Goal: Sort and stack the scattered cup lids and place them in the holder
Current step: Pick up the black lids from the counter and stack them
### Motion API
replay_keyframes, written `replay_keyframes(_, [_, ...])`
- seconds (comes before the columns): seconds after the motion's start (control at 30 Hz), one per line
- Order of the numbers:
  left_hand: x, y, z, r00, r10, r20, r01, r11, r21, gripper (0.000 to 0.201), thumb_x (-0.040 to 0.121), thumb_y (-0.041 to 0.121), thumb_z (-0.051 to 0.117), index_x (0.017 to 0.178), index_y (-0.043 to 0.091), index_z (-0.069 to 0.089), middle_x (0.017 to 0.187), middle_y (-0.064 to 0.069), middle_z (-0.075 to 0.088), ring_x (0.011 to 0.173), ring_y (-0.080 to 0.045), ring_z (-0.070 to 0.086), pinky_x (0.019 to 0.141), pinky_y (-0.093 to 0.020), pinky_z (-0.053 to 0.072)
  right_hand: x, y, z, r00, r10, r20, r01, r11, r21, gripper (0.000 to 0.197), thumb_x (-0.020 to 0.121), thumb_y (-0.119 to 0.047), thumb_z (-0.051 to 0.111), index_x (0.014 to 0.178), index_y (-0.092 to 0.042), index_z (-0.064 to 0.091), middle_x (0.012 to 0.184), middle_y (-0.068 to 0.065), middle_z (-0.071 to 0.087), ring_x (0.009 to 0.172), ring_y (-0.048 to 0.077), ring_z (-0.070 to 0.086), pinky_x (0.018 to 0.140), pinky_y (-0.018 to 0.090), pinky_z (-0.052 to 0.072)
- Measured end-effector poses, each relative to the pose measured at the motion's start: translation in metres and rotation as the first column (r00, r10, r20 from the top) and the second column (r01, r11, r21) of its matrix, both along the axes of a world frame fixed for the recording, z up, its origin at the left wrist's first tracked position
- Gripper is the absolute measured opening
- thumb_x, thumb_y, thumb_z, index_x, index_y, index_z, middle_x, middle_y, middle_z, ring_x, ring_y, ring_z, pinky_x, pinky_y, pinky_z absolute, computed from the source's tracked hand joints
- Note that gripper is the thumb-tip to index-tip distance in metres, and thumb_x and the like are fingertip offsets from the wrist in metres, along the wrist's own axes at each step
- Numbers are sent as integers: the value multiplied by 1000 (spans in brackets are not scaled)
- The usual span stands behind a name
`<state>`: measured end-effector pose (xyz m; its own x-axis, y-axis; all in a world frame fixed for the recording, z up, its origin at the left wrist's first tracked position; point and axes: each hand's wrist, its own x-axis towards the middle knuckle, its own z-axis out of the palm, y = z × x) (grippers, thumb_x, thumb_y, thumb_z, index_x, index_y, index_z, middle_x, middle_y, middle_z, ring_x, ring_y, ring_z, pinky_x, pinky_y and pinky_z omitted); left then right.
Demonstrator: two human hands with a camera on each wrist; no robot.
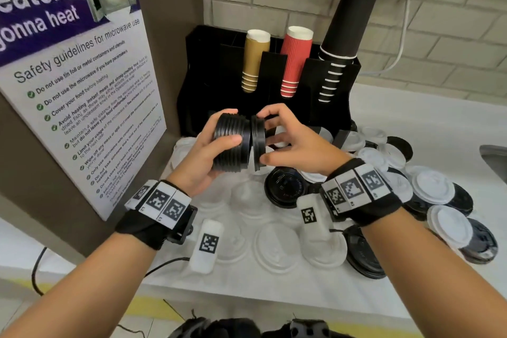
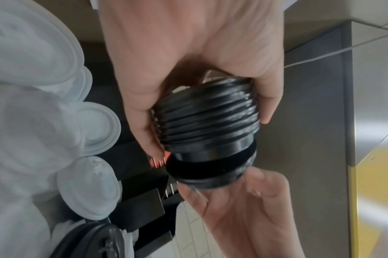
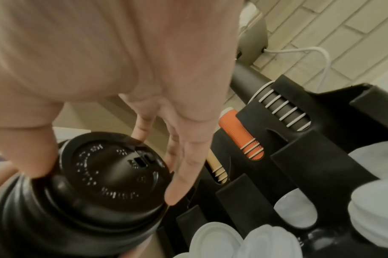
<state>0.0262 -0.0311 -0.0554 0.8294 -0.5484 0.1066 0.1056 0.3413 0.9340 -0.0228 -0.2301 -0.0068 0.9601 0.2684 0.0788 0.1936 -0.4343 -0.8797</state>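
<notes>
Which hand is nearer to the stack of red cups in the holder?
Right. The right hand, gripping a few black lids, sits just below the red cups. The left hand, holding the bigger lid stack, is further left.

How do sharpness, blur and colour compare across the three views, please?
Head view: mostly sharp, the stack of black plastic cup lids is crisp, and wide-angle bending curves the white counter. Left wrist view: the stack is fairly clear, the translucent white lids smeared. Right wrist view: warm tint, the right hand a soft blur.
</notes>
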Motion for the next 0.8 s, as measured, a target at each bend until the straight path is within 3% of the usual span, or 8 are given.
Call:
replay_keyframes(0.1, [-1,-4,0,1000,7,-4,-7,1000,2,59,67,36,71,124,37,54,124,-6,54,103,-23,61,67,-37,57,2,4,-6,1000,19,10,-19,998,55,63,76,-3,73,120,-32,39,114,-5,49,101,12,63,79,35,59])
replay_keyframes(0.23, [-1,-7,-2,999,29,-24,-29,1000,-11,62,67,36,72,125,36,53,123,-6,54,104,-24,63,69,-42,58,3,4,-9,999,23,33,-26,996,87,62,76,-2,73,119,-32,40,113,-5,48,102,10,62,76,30,58])
replay_keyframes(0.47, [-3,-12,-7,999,28,-44,-29,999,-25,57,67,35,73,121,39,55,121,-2,57,103,-22,63,65,-35,56,5,3,-11,999,19,34,-22,996,85,61,76,-4,75,119,-29,39,114,-3,49,100,9,64,76,28,58])
replay_keyframes(0.63, [-2,-15,-12,999,34,-40,-35,999,-24,51,78,20,66,125,36,52,111,6,64,98,-17,67,64,-33,57,6,0,-11,999,50,-10,-49,997,60,68,77,-4,76,126,-26,35,120,-1,47,103,10,64,86,34,57])
replay_keyframes(0.73, [-1,-16,-12,997,65,-31,-66,998,-22,55,73,23,72,123,37,54,109,4,63,96,-16,65,64,-32,56,10,-10,-9,995,53,-80,-61,992,-114,79,75,-12,81,134,-26,31,125,-1,48,112,10,57,93,27,53])
replay_keyframes(0.8, [1,-14,-11,995,87,-47,-88,996,-29,59,65,31,75,120,39,55,109,4,63,95,-15,65,64,-32,56,13,-18,-8,996,51,-78,-80,898,-432,75,72,-24,83,133,-21,39,125,-1,51,116,15,52,92,24,49])
